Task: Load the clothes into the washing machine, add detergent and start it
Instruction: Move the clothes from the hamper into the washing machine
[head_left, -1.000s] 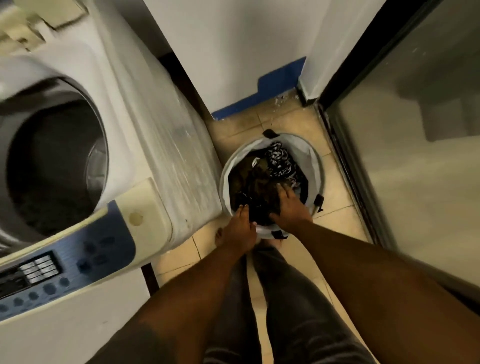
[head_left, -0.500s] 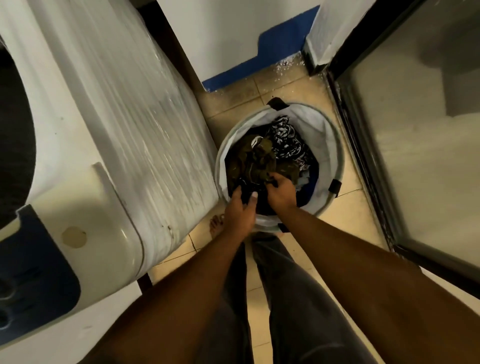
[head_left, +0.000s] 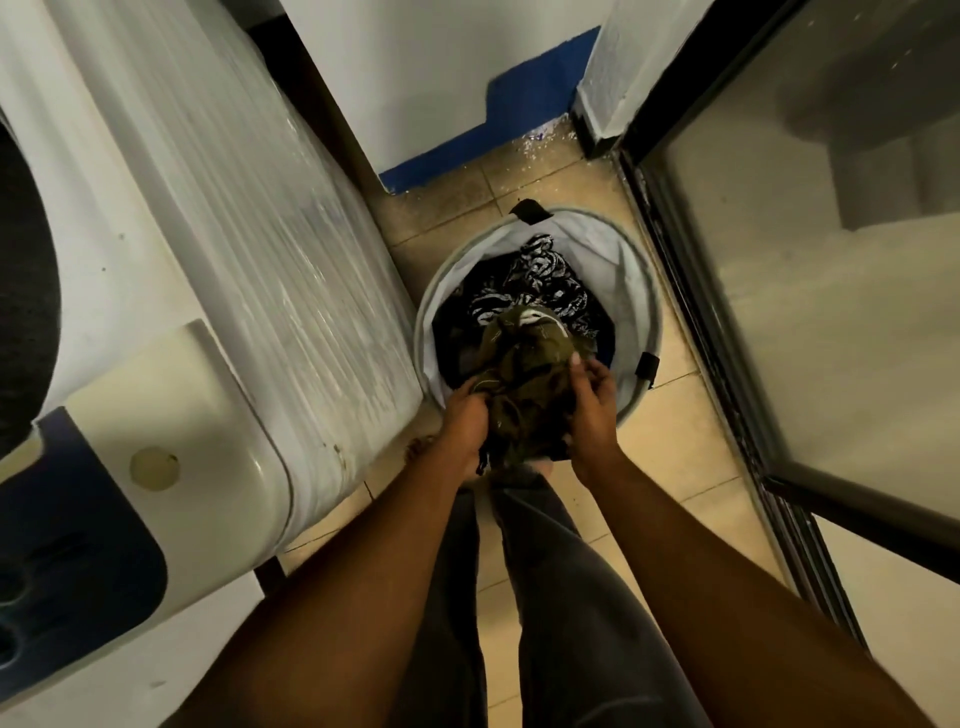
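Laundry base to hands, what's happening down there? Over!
Left hand and right hand both gripping olive garment, bunched above hamper. Patterned clothes left inside. Washer alongside, nothing blocking.

Dim warm light, soft blur — wide-angle edge bending

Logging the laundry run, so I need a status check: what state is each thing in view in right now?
Washing machine: lid open, drum partly visible.
Laundry basket: upright on the floor, clothes inside.
Olive garment: bunched, lifted over the basket.
Black-and-white garment: lying in the basket.
Left hand: gripping the olive garment.
Right hand: gripping the olive garment.
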